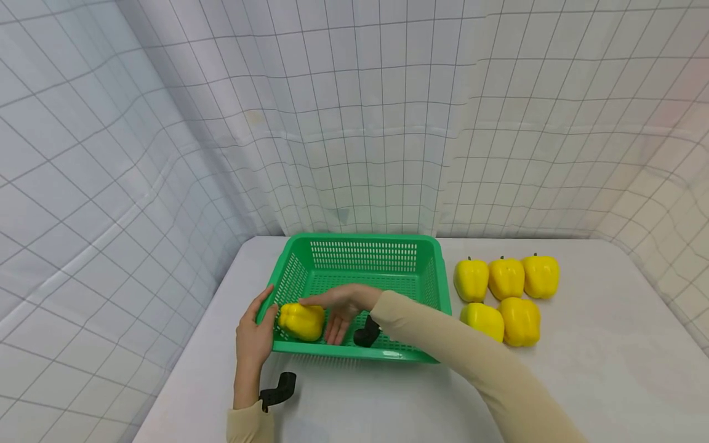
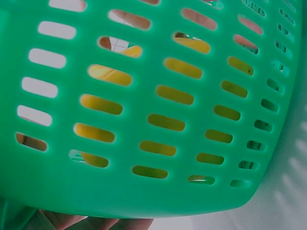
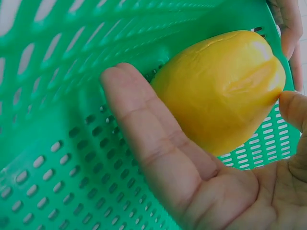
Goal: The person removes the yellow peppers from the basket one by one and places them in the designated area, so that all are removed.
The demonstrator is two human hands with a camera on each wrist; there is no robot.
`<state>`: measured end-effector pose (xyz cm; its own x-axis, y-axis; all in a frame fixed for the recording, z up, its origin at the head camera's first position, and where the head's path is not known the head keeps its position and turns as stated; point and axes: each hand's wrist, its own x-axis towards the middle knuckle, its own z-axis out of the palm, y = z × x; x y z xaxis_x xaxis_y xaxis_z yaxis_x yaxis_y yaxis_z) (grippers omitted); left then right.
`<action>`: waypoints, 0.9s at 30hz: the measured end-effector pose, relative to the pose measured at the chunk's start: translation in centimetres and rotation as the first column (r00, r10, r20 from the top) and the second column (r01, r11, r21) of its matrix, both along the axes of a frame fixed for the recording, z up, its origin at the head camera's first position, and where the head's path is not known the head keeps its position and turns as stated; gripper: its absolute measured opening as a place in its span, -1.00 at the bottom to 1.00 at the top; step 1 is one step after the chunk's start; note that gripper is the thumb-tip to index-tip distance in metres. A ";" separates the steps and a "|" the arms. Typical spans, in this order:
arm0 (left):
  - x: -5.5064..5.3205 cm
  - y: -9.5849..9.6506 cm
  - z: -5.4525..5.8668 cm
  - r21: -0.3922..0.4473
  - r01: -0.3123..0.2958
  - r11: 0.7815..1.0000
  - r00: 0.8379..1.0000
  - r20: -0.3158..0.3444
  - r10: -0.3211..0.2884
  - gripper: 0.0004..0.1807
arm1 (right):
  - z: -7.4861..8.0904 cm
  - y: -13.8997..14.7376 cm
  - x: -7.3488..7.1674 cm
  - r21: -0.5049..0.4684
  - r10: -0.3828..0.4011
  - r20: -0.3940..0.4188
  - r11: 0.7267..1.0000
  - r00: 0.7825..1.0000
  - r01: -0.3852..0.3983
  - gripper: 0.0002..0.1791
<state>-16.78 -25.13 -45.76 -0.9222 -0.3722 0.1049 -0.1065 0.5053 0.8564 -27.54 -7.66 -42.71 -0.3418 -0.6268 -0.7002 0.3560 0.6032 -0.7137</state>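
Observation:
A yellow bell pepper [image 1: 302,321] lies in the near left corner of a green plastic basket [image 1: 361,352]. My right hand [image 1: 344,307] reaches inside, beside this pepper. In the right wrist view its fingers [image 3: 151,127] extend straight along one side of the pepper [image 3: 220,91], while the thumb [image 3: 293,109] is right at its other side. My left hand [image 1: 255,335] grips the basket's left rim, thumb on the inner side. Through the slots of the basket wall [image 2: 120,191], the left wrist view catches the pepper's yellow; fingertips [image 2: 139,224] show under the rim.
Right of the basket, several yellow bell peppers [image 1: 506,279] stand on the white table [image 1: 587,369] in two rows. A white gridded curtain [image 1: 365,123] hangs behind and at both sides. Black wrist devices [image 1: 279,389] are on both arms.

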 end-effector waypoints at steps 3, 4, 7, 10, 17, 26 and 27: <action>0.0 0.0 0.0 -0.010 0.000 1.000 1.000 -0.002 0.000 -0.52 | -0.2 -0.3 0.0 -0.016 -0.014 0.020 1.000 1.000 0.015 -0.10; 0.0 0.0 0.0 -0.012 0.000 1.000 1.000 -0.002 0.000 -0.52 | -0.2 -0.4 0.0 -0.022 -0.018 0.023 1.000 1.000 0.018 -0.10; 0.0 0.0 -0.1 -0.009 0.006 1.000 1.000 0.000 -0.006 -0.52 | -0.4 -0.6 0.0 -0.033 -0.032 0.028 0.999 0.999 0.032 -0.11; 0.0 0.0 -0.1 0.004 0.009 1.000 1.000 0.001 -0.009 -0.52 | -0.5 -0.6 0.0 -0.047 -0.056 0.034 0.997 0.998 0.058 -0.11; 0.1 0.0 0.0 0.031 0.014 0.999 1.000 0.008 -0.015 -0.51 | -1.0 -0.7 0.0 -0.095 -0.037 -0.089 0.995 0.995 0.029 -0.25; 0.1 0.1 0.1 0.007 -0.002 1.000 1.000 -0.003 0.002 -0.52 | -1.4 -0.7 0.0 -0.135 -0.077 -0.280 0.990 0.957 0.041 -0.59; 0.1 0.1 0.1 0.004 -0.003 1.000 1.000 -0.002 0.003 -0.52 | -1.5 -0.7 0.0 -0.134 -0.084 -0.287 0.990 0.954 0.047 -0.59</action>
